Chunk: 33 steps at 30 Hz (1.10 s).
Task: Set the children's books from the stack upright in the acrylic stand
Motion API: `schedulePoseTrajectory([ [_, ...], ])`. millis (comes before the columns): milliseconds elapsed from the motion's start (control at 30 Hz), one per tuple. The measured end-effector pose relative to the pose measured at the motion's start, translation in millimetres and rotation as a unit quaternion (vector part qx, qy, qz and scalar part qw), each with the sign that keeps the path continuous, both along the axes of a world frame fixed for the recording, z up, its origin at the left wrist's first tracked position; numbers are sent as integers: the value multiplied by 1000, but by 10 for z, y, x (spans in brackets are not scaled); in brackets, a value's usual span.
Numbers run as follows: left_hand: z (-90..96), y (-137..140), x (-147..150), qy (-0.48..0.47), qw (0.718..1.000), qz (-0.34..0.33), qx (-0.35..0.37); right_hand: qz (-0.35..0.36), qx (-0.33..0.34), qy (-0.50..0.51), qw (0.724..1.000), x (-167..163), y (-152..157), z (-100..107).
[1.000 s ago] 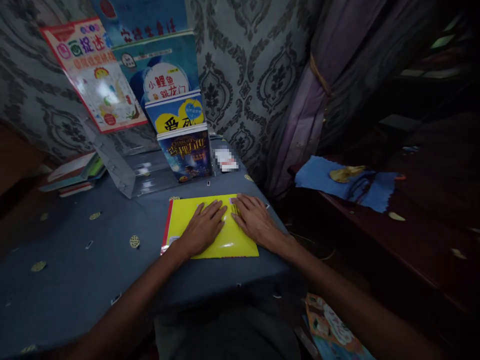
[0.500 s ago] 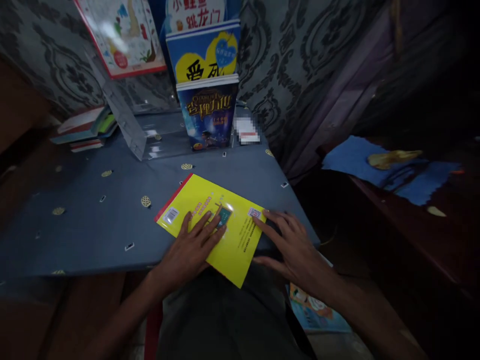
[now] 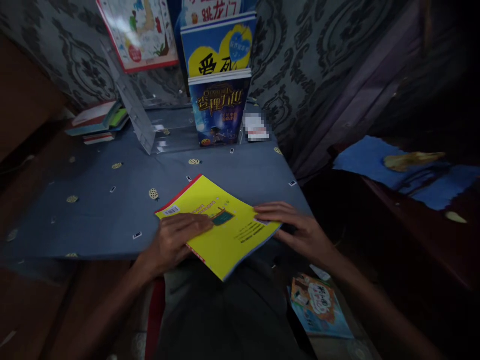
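Observation:
A thin yellow book (image 3: 228, 240) with a red spine edge lies over the table's front edge, its near corner hanging above my lap. Its back cover faces up, with a barcode, a small chalkboard picture and lines of print. My left hand (image 3: 180, 235) grips the near left side, fingers across the cover and thumb out of sight below. On the right edge my right hand (image 3: 296, 225) pinches the book, with fingers on top and the thumb at the underside. That edge is bent slightly upward.
A clear acrylic rack (image 3: 135, 110) holds upright books, among them a dark blue one (image 3: 219, 112). Several books (image 3: 95, 122) lie stacked at the back left. A blue cloth (image 3: 375, 160) covers part of a surface at right. Another book (image 3: 320, 305) lies low at the right.
My left hand has gone from lying flat on the cover to gripping its near left side. My right fingers have closed around the right edge, and the book has turned and bent slightly.

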<state>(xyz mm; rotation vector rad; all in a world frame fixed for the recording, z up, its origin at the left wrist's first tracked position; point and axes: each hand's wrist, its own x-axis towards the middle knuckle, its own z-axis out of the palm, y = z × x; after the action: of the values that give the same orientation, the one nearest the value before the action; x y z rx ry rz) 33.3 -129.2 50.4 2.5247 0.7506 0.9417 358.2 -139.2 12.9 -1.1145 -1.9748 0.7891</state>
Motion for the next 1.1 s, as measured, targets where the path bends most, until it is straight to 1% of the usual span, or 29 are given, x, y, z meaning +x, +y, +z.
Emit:
schedulePoseTrajectory([
  [67,138,68,-39,-49,996,52,-60,-4,-44,70,997,-126,165,86],
  [133,267,181,-72,-107,978,139,-115,-21,-83,136,987,-289,365,130],
  [200,369,334,-89,-181,943,231,-155,-32,-117,196,973,-470,586,129],
  [233,408,419,-91,-221,923,264,-173,-19,-130,220,967,-559,696,115],
  [267,439,505,-91,-259,904,283,-190,-7,-131,243,961,-641,802,96],
  [333,487,668,-89,-324,874,285,-222,29,-128,260,957,-779,987,52],
  [433,538,853,-93,-382,850,252,-263,60,-115,246,961,-900,1172,2],
  [567,600,987,-90,-417,839,226,-266,58,-74,240,966,-937,1268,24],
  [700,631,1087,-56,-448,830,203,-265,30,-60,254,965,-905,1271,143],
  [800,563,1179,-40,-476,806,186,-299,19,-69,243,967,-857,1220,224],
  [900,389,1263,-42,-494,763,194,-368,21,-109,242,964,-804,1134,226],
  [1000,153,1306,-36,-476,725,223,-445,27,-167,241,956,-754,1056,124],
  [1067,-7,1310,-28,-440,712,249,-488,20,-199,234,951,-726,1032,18],
  [1100,-81,1308,-26,-417,711,264,-501,16,-214,228,950,-714,1029,-38],
])
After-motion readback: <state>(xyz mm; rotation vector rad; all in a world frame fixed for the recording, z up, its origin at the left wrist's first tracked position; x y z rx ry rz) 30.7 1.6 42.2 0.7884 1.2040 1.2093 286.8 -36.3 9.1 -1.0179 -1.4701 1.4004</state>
